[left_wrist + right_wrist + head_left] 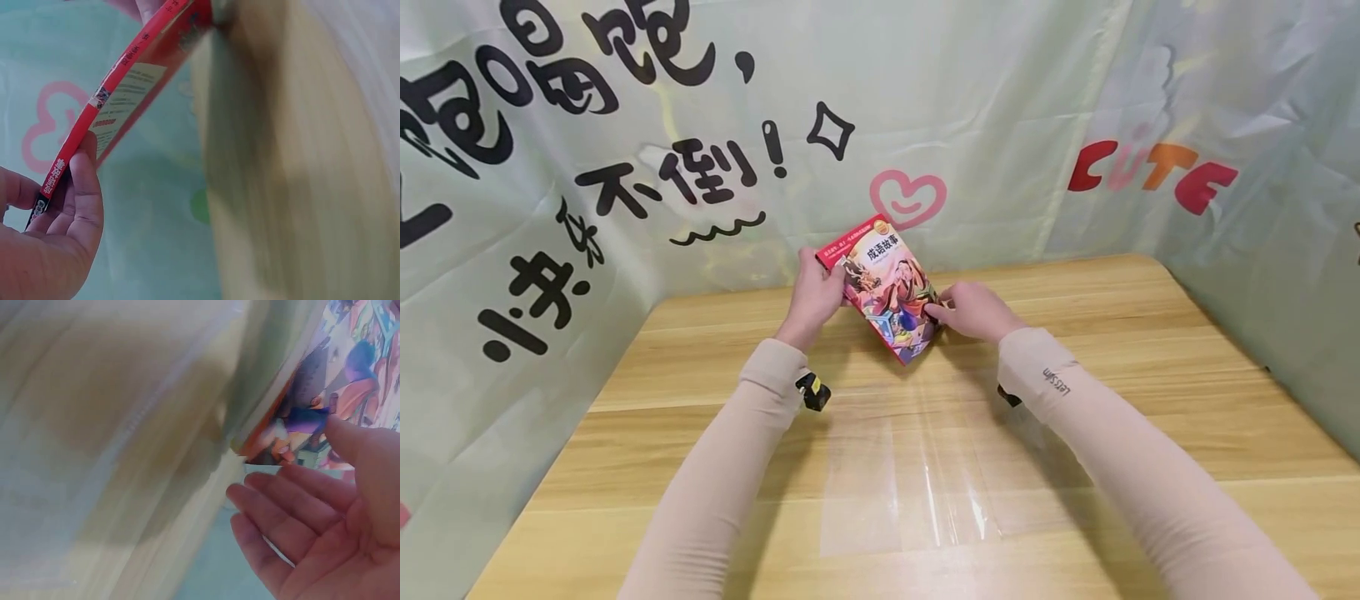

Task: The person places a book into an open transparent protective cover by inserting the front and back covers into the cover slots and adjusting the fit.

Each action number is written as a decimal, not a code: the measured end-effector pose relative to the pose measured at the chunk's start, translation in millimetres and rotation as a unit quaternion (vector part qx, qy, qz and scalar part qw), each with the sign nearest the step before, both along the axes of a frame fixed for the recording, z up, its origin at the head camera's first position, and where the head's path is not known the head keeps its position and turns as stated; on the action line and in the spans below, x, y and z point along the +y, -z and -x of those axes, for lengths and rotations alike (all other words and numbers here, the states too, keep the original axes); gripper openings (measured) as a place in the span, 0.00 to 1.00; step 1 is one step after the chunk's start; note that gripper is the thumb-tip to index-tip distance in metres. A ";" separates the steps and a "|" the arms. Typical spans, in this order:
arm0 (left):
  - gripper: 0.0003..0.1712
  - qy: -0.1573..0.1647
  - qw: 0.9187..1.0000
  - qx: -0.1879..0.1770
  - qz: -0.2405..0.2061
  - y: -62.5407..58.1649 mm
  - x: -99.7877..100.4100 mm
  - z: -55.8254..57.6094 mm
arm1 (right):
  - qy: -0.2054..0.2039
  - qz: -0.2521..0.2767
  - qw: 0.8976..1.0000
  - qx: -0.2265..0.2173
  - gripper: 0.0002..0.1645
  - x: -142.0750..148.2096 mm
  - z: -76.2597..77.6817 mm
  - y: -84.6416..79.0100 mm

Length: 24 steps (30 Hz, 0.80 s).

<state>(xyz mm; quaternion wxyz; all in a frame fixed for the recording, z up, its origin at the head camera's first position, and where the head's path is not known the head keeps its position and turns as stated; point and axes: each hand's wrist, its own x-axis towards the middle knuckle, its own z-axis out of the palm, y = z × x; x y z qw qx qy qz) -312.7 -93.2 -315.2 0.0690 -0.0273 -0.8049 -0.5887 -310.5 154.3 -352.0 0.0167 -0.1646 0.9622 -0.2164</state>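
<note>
A thin book (pixel 891 287) with a red-edged, colourful illustrated cover is held tilted over the back of the table. My left hand (pixel 814 292) grips it near its upper left corner. In the left wrist view, the left thumb and fingers (pixel 84 200) pinch the red spine (pixel 94 103) from both sides. My right hand (pixel 977 310) is at the book's lower right edge. The right wrist view has its thumb resting on the cover (pixel 362 381), while the other fingers (pixel 281 512) extend loosely beside the edge.
A clear plastic sheet (pixel 910 492) lies flat on the wooden table (pixel 685 433), between the forearms. Behind the table hangs a pale green printed cloth (pixel 985 108), which also runs down both sides. Each wrist carries a small black camera (pixel 814 392).
</note>
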 end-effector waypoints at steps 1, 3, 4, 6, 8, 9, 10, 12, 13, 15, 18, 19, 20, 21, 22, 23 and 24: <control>0.13 0.004 1.000 0.003 -0.008 -2.2 0.5 -1.0 | -0.003 0.015 1.000 -0.007 0.28 1.9 0.7 -1.2; 0.13 0.008 1.000 0.008 -0.021 -6.2 1.5 -3.3 | -0.012 0.045 0.999 -0.021 0.32 6.1 2.5 -3.0; 0.13 0.010 1.000 0.010 -0.023 -8.1 2.0 -4.4 | -0.016 0.059 0.998 -0.025 0.32 8.1 2.9 -4.3; 0.13 0.016 0.999 0.014 -0.026 -11.9 3.4 -7.3 | -0.021 0.077 0.996 -0.032 0.32 11.9 2.8 -7.2; 0.13 0.023 0.999 0.017 -0.024 -15.1 5.1 -10.5 | -0.032 0.091 0.995 -0.038 0.31 15.6 2.1 -9.6; 0.14 0.027 0.999 0.019 -0.023 -16.6 5.9 -11.9 | -0.039 0.095 0.994 -0.041 0.31 17.3 1.5 -10.5; 0.14 0.031 0.999 0.022 -0.022 -18.1 6.7 -13.7 | -0.045 0.102 0.993 -0.047 0.31 18.6 0.3 -11.7; 0.14 0.039 0.999 0.031 -0.020 -20.6 8.0 -17.4 | -0.058 0.126 0.988 -0.074 0.31 21.4 -1.9 -13.2; 0.14 0.044 0.998 0.037 -0.019 -21.7 8.5 -19.1 | -0.066 0.143 0.983 -0.090 0.31 22.7 -3.2 -14.1; 0.14 0.054 0.997 0.049 -0.018 -24.1 9.0 -22.8 | -0.076 0.175 0.974 -0.126 0.32 25.7 -5.8 -15.6; 0.14 0.069 0.996 0.064 -0.011 -27.1 9.0 -28.8 | -0.084 0.216 0.956 -0.179 0.34 30.7 -8.2 -16.1; 0.14 0.073 0.995 0.066 -0.008 -28.1 8.9 -30.9 | -0.086 0.223 0.952 -0.192 0.35 32.2 -8.7 -16.1; 0.14 0.077 0.995 0.068 -0.005 -29.1 8.9 -33.0 | -0.086 0.226 0.949 -0.202 0.36 33.7 -9.2 -15.9; 0.14 0.081 0.994 0.069 -0.002 -30.2 8.8 -35.1 | -0.087 0.228 0.947 -0.207 0.36 34.7 -9.5 -15.5; 0.14 0.085 0.994 0.070 0.000 -31.0 8.8 -37.0 | -0.088 0.229 0.947 -0.209 0.37 35.7 -10.2 -15.4; 0.14 0.090 0.993 0.071 0.000 -32.0 8.9 -38.8 | -0.090 0.229 0.947 -0.208 0.37 36.5 -11.3 -15.8; 0.14 0.095 0.993 0.073 -0.003 -33.0 9.0 -40.6 | -0.091 0.229 0.947 -0.204 0.38 37.2 -12.5 -16.4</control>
